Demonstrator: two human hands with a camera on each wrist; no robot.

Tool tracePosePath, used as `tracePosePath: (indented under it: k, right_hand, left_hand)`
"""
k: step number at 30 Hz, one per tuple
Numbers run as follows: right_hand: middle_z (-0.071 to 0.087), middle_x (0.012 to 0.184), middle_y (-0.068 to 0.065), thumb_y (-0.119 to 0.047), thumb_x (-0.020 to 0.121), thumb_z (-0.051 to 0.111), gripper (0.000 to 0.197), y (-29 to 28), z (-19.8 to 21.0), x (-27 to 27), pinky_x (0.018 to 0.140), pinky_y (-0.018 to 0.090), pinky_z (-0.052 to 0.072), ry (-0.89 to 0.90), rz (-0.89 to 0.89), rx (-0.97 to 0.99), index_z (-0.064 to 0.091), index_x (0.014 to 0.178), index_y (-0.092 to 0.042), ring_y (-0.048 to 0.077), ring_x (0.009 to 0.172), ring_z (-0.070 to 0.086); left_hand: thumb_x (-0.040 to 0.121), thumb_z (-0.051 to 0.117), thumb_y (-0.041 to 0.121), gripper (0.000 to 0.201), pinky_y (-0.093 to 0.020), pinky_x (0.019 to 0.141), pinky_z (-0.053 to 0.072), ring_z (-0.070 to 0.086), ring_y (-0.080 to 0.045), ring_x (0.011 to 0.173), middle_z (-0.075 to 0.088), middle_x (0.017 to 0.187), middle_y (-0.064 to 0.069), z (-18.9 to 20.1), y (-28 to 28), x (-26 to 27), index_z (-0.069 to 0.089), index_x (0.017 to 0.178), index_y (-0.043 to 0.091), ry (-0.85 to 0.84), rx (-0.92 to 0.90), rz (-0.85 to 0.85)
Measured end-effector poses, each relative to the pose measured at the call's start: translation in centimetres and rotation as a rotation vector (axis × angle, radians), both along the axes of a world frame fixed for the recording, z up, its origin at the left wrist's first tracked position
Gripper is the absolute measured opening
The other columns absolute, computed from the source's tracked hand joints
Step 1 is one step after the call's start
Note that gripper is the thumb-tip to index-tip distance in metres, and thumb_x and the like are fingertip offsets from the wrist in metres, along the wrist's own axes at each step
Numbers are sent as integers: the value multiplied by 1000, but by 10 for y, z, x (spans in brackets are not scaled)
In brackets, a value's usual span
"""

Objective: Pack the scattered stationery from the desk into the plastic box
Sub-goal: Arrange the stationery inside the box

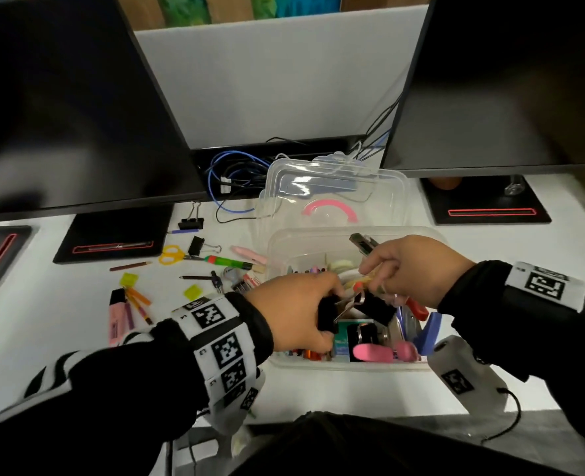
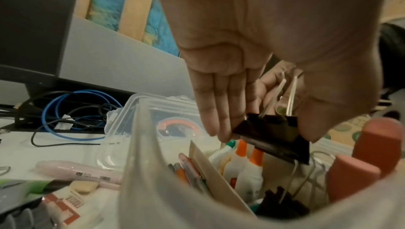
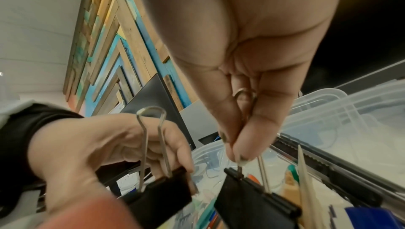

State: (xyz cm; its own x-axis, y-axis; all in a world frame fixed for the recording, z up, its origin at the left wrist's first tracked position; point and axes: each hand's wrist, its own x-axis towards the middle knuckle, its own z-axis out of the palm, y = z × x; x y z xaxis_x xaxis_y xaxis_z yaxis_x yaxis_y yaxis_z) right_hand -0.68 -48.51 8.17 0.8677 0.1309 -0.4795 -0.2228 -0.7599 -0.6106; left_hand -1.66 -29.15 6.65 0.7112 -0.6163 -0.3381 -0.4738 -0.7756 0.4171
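Note:
The clear plastic box (image 1: 322, 235) stands open on the white desk, partly filled with pens, glue bottles (image 2: 241, 165) and a blue stapler (image 1: 429, 333). Both hands hover over it. My left hand (image 1: 322, 317) pinches a black binder clip (image 2: 271, 132) by its body between fingers and thumb. My right hand (image 1: 373, 280) pinches the wire handle of a second black binder clip (image 3: 256, 198), which hangs below the fingertips (image 3: 241, 153). In the right wrist view the two clips are close together but apart, the left hand's clip (image 3: 162, 196) on the left.
Left of the box lie yellow scissors (image 1: 171, 254), two more binder clips (image 1: 191, 222), a green marker (image 1: 229, 261), a pink highlighter (image 1: 115, 319), pencils and erasers. The clear lid (image 1: 332, 197) leans behind the box. A utility knife (image 1: 363, 243) leans in the box. Monitors stand left and right.

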Motion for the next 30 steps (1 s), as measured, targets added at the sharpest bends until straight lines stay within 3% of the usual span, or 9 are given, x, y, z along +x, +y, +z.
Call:
tracePosePath:
  k: [5,8,10,14,18,23,25,28,30]
  right_hand:
    - [67,79,5,11,83,42,37,-4,-9,-2,68,28,55,-12,-3,9,65,101,-12,16,63,58]
    - [69,95,10,10,83,42,40,-6,-13,-2,72,23,52,-29,32,-19,66,106,-12,16,72,60]
    - [69,99,10,10,83,42,40,-7,-15,-3,73,21,51,-28,46,-16,66,105,-14,17,78,62]
    - [68,104,2,8,83,45,43,-10,-13,-4,70,14,45,-60,149,-117,64,112,-17,14,87,60]
    - [66,109,1,4,85,48,43,-10,-12,-5,87,20,43,-110,237,-216,61,119,-19,17,102,59]
    - [64,111,0,-11,89,50,31,-9,-10,-5,86,24,42,-228,293,-334,64,113,-25,18,105,57]
    - [65,111,-1,-13,89,50,28,-8,-7,-4,86,24,43,-246,309,-341,66,109,-26,18,104,57]
    - [65,112,-4,-14,89,51,27,-4,-3,-3,82,20,40,-264,375,-341,67,108,-25,17,106,57]
    - [65,116,-7,-14,89,51,27,-1,-3,-3,74,14,32,-274,434,-348,66,110,-23,15,108,57]
  left_hand:
    - [76,70,34,56,-30,69,46,55,-19,87,56,98,-1,-12,-20,6,41,123,19,54,130,-29]
    - [76,70,32,57,-29,61,42,50,-17,73,47,75,4,-20,-29,7,40,123,17,69,172,-49]
    - [76,70,31,58,-29,61,41,49,-17,71,43,69,6,-25,-31,8,40,122,17,64,191,-52]
    - [74,72,33,58,-29,64,38,48,-17,77,45,77,5,-30,-32,8,42,121,16,44,224,-73]
    - [72,75,37,55,-25,79,39,49,-20,103,53,110,-3,-37,-34,8,51,116,13,50,211,-106]
    - [81,67,31,41,-34,93,42,47,-24,110,52,116,-8,-35,-29,12,64,117,13,28,249,-151]
    - [85,59,20,36,-31,94,40,46,-23,112,52,114,-7,-36,-26,13,64,121,18,11,238,-161]
    - [86,48,6,42,-25,82,37,48,-25,109,49,103,-6,-40,-24,14,62,124,21,44,253,-172]
    - [88,43,2,49,-25,80,35,48,-25,108,46,110,-7,-41,-24,15,57,128,25,69,296,-168]
